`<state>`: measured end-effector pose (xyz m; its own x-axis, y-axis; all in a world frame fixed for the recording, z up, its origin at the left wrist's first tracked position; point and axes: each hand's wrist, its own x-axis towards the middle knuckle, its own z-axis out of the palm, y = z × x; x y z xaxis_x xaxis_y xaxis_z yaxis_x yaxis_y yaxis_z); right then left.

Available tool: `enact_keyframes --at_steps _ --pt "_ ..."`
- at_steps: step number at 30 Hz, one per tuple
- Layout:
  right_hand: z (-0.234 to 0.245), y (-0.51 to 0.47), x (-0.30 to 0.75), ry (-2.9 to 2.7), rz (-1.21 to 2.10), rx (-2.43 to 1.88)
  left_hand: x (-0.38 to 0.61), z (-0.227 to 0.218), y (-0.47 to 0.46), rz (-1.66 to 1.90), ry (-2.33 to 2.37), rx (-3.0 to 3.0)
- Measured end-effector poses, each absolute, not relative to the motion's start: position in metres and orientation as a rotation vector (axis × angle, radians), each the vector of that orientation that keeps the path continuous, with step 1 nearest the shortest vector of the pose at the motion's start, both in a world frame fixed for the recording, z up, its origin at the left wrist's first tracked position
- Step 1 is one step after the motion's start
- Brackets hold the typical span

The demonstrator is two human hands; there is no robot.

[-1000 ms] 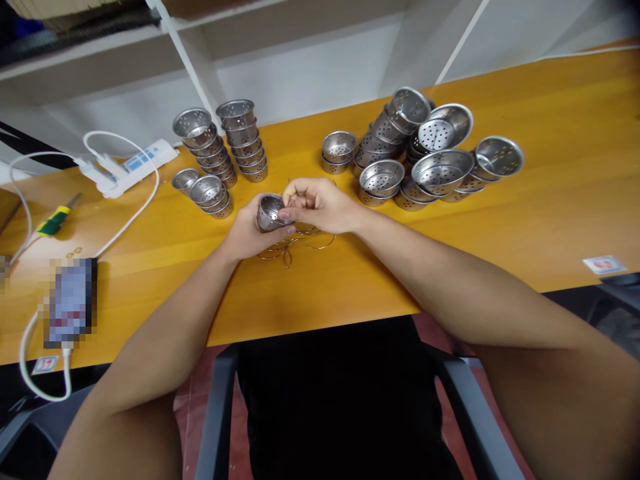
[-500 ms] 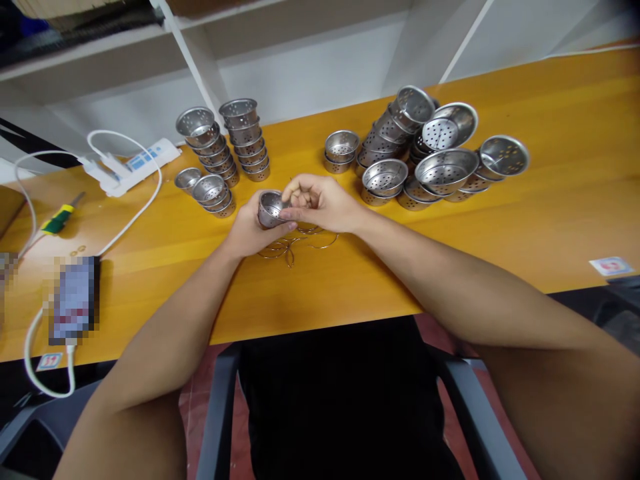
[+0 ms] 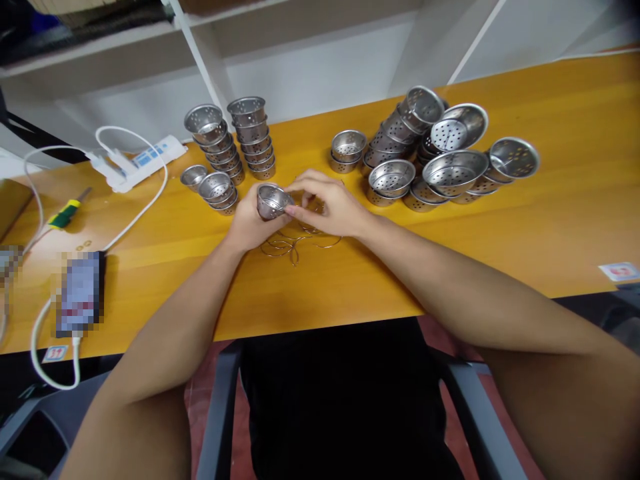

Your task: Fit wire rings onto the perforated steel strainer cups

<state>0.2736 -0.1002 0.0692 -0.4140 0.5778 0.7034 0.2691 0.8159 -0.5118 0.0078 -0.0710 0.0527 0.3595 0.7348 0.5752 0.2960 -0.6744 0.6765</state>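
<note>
My left hand (image 3: 250, 223) is wrapped round a small perforated metal cup (image 3: 273, 201), its open mouth tilted up towards me. My right hand (image 3: 327, 203) pinches at the cup's right rim with thumb and forefinger. Whether those fingertips hold the rim itself or a thin piece at it, I cannot make out. Beneath both hands, loops of thin wire (image 3: 294, 252) lie on the wooden table (image 3: 320, 293). Left of the cup, close to my left hand, sits a short stack of similar perforated cups (image 3: 219, 190).
Tall cup stacks (image 3: 253, 137) stand at the back left. Several larger perforated cups (image 3: 455, 172) cluster at the right, with a pair (image 3: 347, 150) beside them. On the left are a power strip (image 3: 150, 163), cables, a green-yellow screwdriver (image 3: 65, 215) and a phone (image 3: 80, 297).
The cup has tilted slightly in my left hand. My right hand's fingers have shifted from over the cup's mouth to its right rim. The whole view has moved a little.
</note>
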Motion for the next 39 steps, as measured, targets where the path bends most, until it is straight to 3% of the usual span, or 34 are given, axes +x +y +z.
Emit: enact_keyframes --at_steps 13,22,30,39 --pt "0.061 -0.104 0.27 -2.135 0.605 -0.603 0.007 0.048 -0.068 1.388 0.739 2.252" --pt "0.076 -0.114 0.267 -2.03 0.317 -0.749 -0.002 0.034 -0.049 1.38 0.747 2.309" --pt "0.078 -0.118 0.262 -1.965 0.767 -0.763 0.0 0.022 -0.048 1.265 0.647 2.241" --pt "0.063 -0.065 0.311 -1.67 0.341 -1.275 0.001 0.022 -0.057 1.171 0.842 2.11"
